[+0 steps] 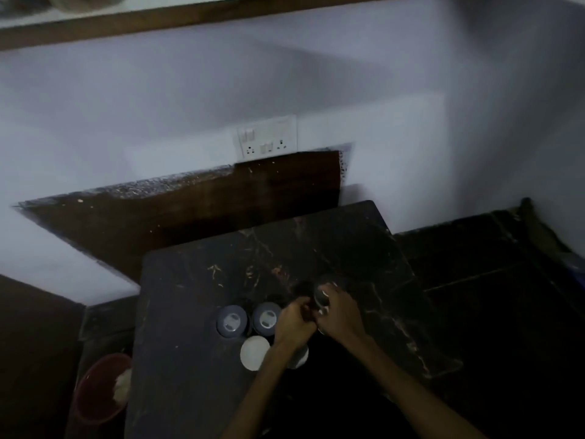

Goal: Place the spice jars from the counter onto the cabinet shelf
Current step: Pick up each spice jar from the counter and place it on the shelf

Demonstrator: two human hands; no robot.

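Nearest the camera, two bare forearms reach up from the bottom edge over a dark marble counter (364, 248). The left hand (292, 324) is curled into a loose fist beside the jars; whether it grips anything cannot be told in the dim, blurred view. The right hand (338, 312) is closed around a small dark jar (319, 301) with a shiny top, held just above the counter where the two hands meet.

Just left of the left wrist stands a white-lidded jar (254, 352), and a second white lid (299, 359) shows partly under the forearm. Behind them, side by side and nearly touching, stand two grey-lidded spice jars (232, 321) (266, 318) with pale shaker tops.

Down to the left, below the counter edge, sits a red bucket (101, 388) with something pale in it.

Farther back, a dark wooden board (190, 210) leans on the white wall, a switch-and-socket plate (267, 141) above it. At the very top runs the wooden edge of the cabinet shelf (158, 22).
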